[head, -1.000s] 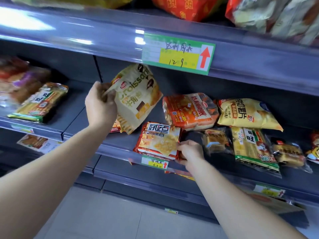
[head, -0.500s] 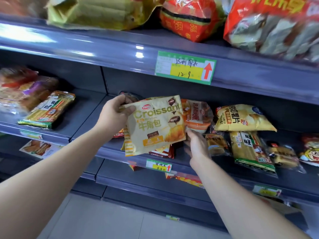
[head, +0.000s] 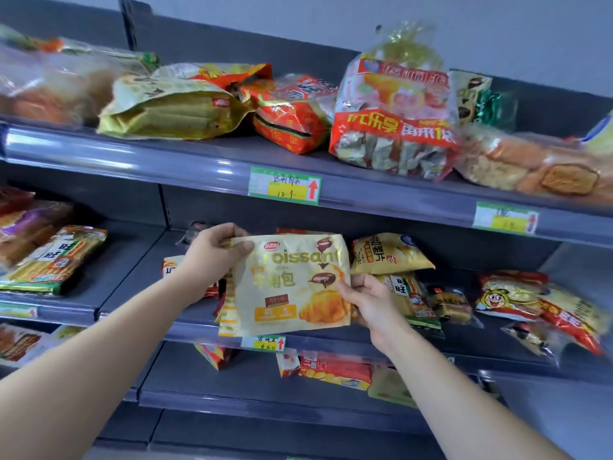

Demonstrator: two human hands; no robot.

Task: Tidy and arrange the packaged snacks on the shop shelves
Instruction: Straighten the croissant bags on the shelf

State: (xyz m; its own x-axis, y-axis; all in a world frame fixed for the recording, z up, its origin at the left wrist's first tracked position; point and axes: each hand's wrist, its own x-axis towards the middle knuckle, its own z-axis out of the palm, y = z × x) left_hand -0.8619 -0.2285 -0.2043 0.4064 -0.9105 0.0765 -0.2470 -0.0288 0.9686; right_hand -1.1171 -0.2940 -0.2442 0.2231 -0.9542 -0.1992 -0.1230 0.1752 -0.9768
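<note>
A cream and gold croissant bag (head: 288, 287) is held flat and upright in front of the middle shelf (head: 331, 338). My left hand (head: 212, 257) pinches its top left corner. My right hand (head: 368, 302) grips its right edge. The bag hides the orange snack packs behind it. To its right on the same shelf lie a yellow chip bag (head: 388, 255) and a green-edged cracker pack (head: 409, 295).
The top shelf (head: 199, 161) carries a yellow-green bag (head: 172, 111), a red pack (head: 292, 124), a big red and clear bag (head: 394, 121) and bread (head: 530, 167). Price labels (head: 284, 185) hang on the shelf rails. Cracker packs (head: 56, 257) lie at the left; more snacks sit on the lower shelf (head: 335, 373).
My left hand brought the croissant bag from tilted at the left to upright in front of the shelf, and my right hand left the shelf front and took its right edge. The camera tilted upward.
</note>
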